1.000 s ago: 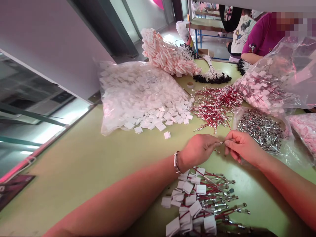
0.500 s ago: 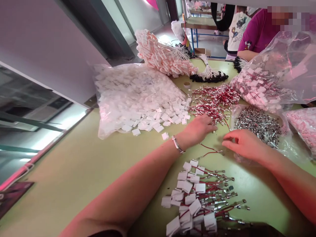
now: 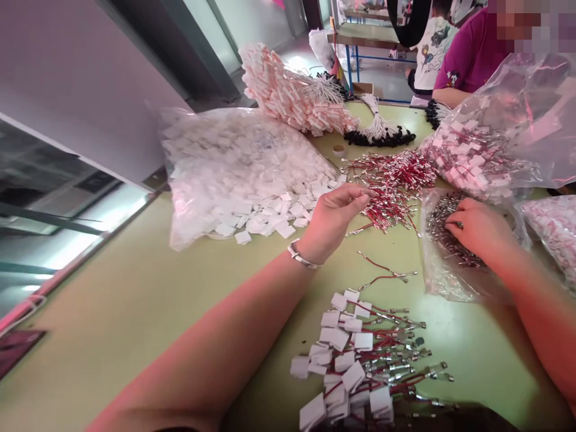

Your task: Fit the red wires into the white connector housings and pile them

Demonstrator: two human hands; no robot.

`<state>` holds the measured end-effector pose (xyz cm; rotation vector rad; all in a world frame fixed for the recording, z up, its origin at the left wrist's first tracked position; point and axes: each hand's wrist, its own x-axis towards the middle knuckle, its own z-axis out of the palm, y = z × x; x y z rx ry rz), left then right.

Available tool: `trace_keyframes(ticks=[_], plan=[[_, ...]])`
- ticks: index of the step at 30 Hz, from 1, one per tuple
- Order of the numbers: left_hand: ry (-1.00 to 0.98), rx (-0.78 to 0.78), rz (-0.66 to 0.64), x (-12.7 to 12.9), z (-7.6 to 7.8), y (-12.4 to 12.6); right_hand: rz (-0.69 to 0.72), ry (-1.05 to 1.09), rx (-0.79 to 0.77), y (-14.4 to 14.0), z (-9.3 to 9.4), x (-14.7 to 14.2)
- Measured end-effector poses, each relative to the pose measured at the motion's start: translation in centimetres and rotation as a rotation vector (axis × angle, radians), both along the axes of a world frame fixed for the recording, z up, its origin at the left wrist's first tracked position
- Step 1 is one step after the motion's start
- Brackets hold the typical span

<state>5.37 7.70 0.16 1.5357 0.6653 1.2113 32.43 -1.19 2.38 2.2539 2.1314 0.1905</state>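
Note:
My left hand [image 3: 339, 215], with a bracelet at the wrist, is closed in a pinch beside a heap of red wires with metal ends [image 3: 391, 207]. What its fingertips hold, if anything, is too small to make out. My right hand [image 3: 483, 231] reaches into an open clear bag of small metal-ended tubes [image 3: 443, 225], fingers bent and closed among them. Whether a tube is between those fingers is hidden. Two loose red wires [image 3: 382, 277] lie between my arms. Nearer to me lie several white plastic housings [image 3: 353, 377] with red wires and metal-ended tubes attached.
A large clear bag spills white housings [image 3: 270, 216] at the left. Behind stand pale pink pieces [image 3: 288, 90], a bundle of white cables [image 3: 378, 123] and a tape roll [image 3: 339, 150]. Another bag [image 3: 468, 150] fills the back right, before a person in a purple shirt [image 3: 468, 54].
My left hand has lifted back and left from the wire heap, its fingers now pinched. My right hand has moved right, from the table into the bag of small tubes.

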Motion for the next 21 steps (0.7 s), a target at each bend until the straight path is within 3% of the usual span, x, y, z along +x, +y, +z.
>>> trace_keyframes(ticks=[3, 6, 9, 12, 17, 21], plan=[[0.133, -0.021, -0.075, -0.3, 0.8, -1.0, -0.018, 0.145, 0.125, -0.3, 0.8, -0.3], [0.376, 0.035, -0.074, 0.4, 0.6, -2.4, 0.035, 0.401, 0.129, -0.9, 0.9, -2.6], [0.572, 0.146, -0.145, 1.4, -0.2, -3.5, 0.199, 0.642, 0.086, -1.4, -0.1, -5.6], [0.643, 0.159, -0.206, 1.9, -0.9, -4.0, 0.205, 0.762, 0.1, -1.6, -1.4, -7.3], [0.687, 0.179, -0.224, 1.8, -1.0, -4.1, 0.231, 0.686, 0.145, -1.4, -2.2, -7.5], [0.744, 0.206, -0.235, 1.8, -0.8, -4.3, 0.311, 0.477, 0.189, -1.6, -2.5, -7.4]])
